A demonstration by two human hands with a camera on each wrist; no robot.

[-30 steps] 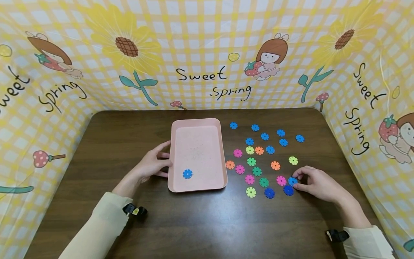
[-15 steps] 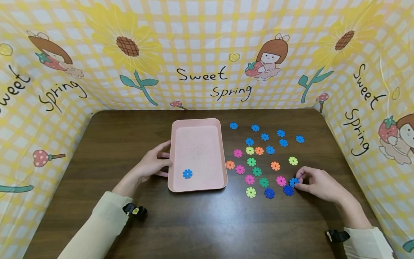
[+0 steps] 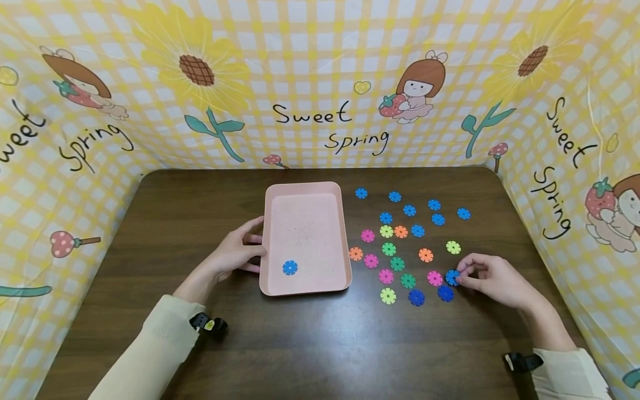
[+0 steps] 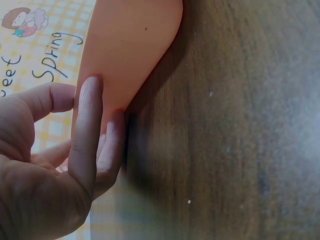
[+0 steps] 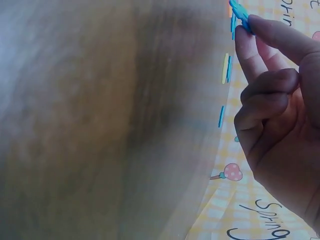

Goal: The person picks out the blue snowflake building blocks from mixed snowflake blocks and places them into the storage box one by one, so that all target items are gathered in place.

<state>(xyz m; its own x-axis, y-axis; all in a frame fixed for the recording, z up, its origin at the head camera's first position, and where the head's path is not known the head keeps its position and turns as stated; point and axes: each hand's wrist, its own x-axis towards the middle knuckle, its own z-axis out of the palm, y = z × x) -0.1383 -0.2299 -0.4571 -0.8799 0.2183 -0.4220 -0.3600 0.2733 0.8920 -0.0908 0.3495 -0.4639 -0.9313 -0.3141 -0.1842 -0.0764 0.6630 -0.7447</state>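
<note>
Since a second ago, from the head view, I see the right hand (image 3: pixel 492 280) lift a little with the blue snowflake disc (image 3: pixel 452 277) pinched between thumb and fingertip, at the near right edge of the scatter, while the left hand (image 3: pixel 235 254) has not shifted. That disc is a flat, toothed plastic flower, like the loose discs (image 3: pixel 400 244) in pink, green, orange and yellow lying on the dark wood-grain table (image 3: pixel 200 211). A smooth pink tray (image 3: pixel 305 289) with rounded corners holds one blue disc (image 3: pixel 289 268). My left hand rests relaxed against the tray's left rim, fingers lightly curled. From the left wrist, I see straight fingers (image 4: pixel 90 135) pressed to the tray's matte outer wall (image 4: pixel 130 45), nothing gripped. From the right wrist, the thumb and forefinger (image 5: pixel 250 45) clamp the thin blue disc (image 5: pixel 239 11) edge-on, other fingers curled, above blurred grain.
</note>
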